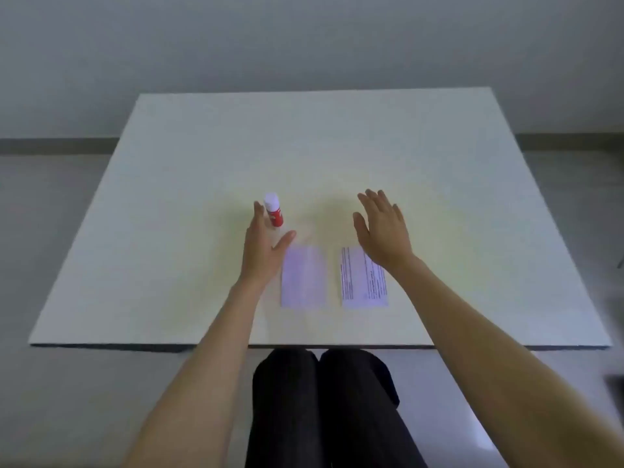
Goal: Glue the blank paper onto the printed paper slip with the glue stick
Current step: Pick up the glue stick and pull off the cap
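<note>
A glue stick (274, 213) with a red body and white cap stands upright on the table. My left hand (261, 246) is open just to its left and in front, fingers and thumb spread around it without gripping. A blank paper (304, 281) lies flat near the middle. To its right lies the printed paper slip (363, 282), with lines of text. My right hand (383, 229) hovers open, palm down, over the slip's far right corner and hides that corner.
The white table (169, 197) stretches wide on all sides of the papers; its front edge runs just above my dark-trousered knees (320, 400). A grey floor and pale wall lie beyond.
</note>
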A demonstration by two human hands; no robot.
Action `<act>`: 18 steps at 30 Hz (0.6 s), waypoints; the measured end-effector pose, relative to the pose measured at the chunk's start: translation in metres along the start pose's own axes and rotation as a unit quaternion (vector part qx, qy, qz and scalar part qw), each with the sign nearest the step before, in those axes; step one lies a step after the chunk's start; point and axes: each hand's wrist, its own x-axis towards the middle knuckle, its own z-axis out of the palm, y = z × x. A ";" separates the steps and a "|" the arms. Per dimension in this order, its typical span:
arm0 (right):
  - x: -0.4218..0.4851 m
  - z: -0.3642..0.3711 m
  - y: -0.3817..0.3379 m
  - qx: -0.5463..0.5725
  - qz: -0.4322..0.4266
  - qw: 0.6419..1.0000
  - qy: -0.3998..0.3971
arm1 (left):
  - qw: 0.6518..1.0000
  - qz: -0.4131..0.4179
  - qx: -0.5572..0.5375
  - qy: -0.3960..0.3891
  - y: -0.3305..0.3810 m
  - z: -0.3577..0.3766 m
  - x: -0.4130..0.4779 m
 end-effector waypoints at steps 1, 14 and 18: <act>0.000 0.008 0.004 0.022 -0.010 0.999 0.038 | 0.999 0.001 -0.025 0.041 -0.005 0.009 0.004; -0.043 -0.006 -0.020 0.223 -0.089 0.958 0.159 | 0.966 0.154 -0.014 0.206 0.032 0.011 -0.019; -0.032 -0.033 -0.047 0.376 0.006 0.923 0.081 | 0.952 0.222 0.075 0.199 0.045 0.004 -0.028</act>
